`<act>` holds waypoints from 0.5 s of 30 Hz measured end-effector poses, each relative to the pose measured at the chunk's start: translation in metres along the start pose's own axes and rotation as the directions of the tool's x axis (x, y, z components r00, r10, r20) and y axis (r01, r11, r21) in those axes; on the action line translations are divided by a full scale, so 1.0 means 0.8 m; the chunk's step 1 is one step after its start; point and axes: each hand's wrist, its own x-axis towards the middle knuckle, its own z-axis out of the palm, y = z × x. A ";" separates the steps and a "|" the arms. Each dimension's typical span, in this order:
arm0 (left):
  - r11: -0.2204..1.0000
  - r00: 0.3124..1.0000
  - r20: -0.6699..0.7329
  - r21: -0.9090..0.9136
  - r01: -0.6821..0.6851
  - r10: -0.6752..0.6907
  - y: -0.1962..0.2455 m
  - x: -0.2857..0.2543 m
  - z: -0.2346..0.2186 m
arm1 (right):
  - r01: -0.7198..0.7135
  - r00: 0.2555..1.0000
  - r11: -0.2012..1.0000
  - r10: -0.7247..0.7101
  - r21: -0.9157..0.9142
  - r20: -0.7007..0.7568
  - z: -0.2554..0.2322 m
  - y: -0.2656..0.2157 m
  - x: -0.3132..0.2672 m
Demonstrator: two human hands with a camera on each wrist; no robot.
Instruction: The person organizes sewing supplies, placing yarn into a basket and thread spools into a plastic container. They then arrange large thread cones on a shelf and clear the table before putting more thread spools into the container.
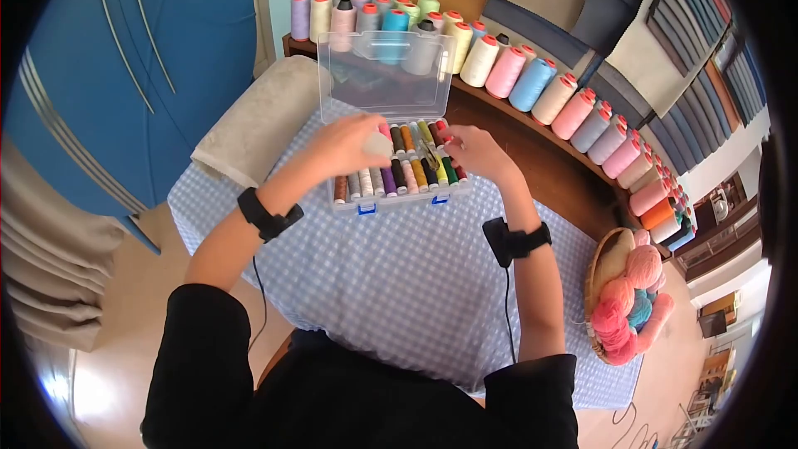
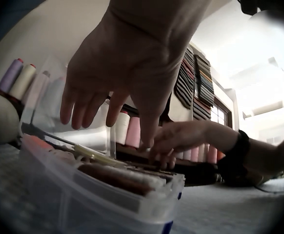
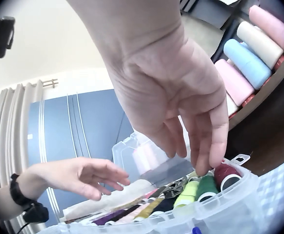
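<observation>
A clear plastic box (image 1: pixel 405 202) with blue latches stands on the table, its transparent lid (image 1: pixel 382 87) raised at the back. Two rows of small thread spools in many colours fill it, with a small metal tool (image 1: pixel 431 156) like thread snips lying on top toward the right. Over the box's left part hovers my left hand (image 1: pixel 349 143), fingers extended and nothing in them in the left wrist view. My right hand (image 1: pixel 480 154) is at the right end, fingers loosely bent downward. Its fingertips come close over the dark green spool (image 3: pixel 208 185) and dark red spool (image 3: pixel 226 174).
Large thread cones (image 1: pixel 530 83) line a curved wooden shelf behind the box. A rolled beige fabric (image 1: pixel 258 120) lies at the left. A wicker basket (image 1: pixel 592 283) of yarn balls (image 1: pixel 617 295) sits at the right on the checked tablecloth (image 1: pixel 391 283).
</observation>
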 end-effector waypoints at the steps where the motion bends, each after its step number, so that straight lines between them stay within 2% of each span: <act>1: 1.000 1.000 -0.003 -0.005 0.001 -0.001 -0.018 0.006 -0.003 | 0.017 1.000 1.000 -0.017 -0.009 -0.017 0.002 0.009 -0.008; 2: 1.000 0.984 -0.175 0.010 -0.026 0.027 -0.035 0.013 -0.010 | 0.035 0.999 0.999 -0.035 -0.017 -0.034 0.003 0.017 -0.016; 3: 0.998 0.938 -0.341 0.031 -0.049 0.056 -0.051 0.021 -0.020 | 0.035 0.999 0.999 -0.035 -0.019 -0.032 0.002 0.022 -0.026; 5: 0.975 0.823 -0.568 0.194 0.109 0.021 -0.075 0.039 -0.054 | 0.080 0.979 0.988 -0.103 -0.136 -0.177 0.001 0.030 -0.041; 6: 0.975 0.824 -0.566 0.194 0.110 0.019 -0.090 0.049 -0.065 | 0.079 0.979 0.988 -0.102 -0.134 -0.175 0.002 0.029 -0.045; 8: 0.948 0.770 -0.567 -0.069 0.311 -0.294 -0.112 0.065 -0.078 | 0.034 0.957 0.994 -0.063 -0.107 -0.281 0.008 0.019 -0.046; 9: 0.948 0.769 -0.568 -0.067 0.310 -0.291 -0.116 0.068 -0.077 | 0.036 0.957 0.994 -0.065 -0.106 -0.283 0.015 0.016 -0.043; 11: 0.912 0.836 -0.397 -0.316 0.262 -0.378 -0.119 0.074 -0.077 | 0.084 0.944 0.951 -0.172 -0.299 -0.282 0.033 0.005 -0.033; 13: 0.902 0.835 -0.385 -0.341 0.266 -0.392 -0.117 0.073 -0.071 | 0.095 0.947 0.952 -0.177 -0.290 -0.269 0.046 -0.003 -0.028; 15: 0.888 0.832 -0.372 -0.372 0.272 -0.411 -0.098 0.065 -0.067 | 0.165 0.939 0.953 -0.230 -0.252 -0.256 0.056 0.000 -0.019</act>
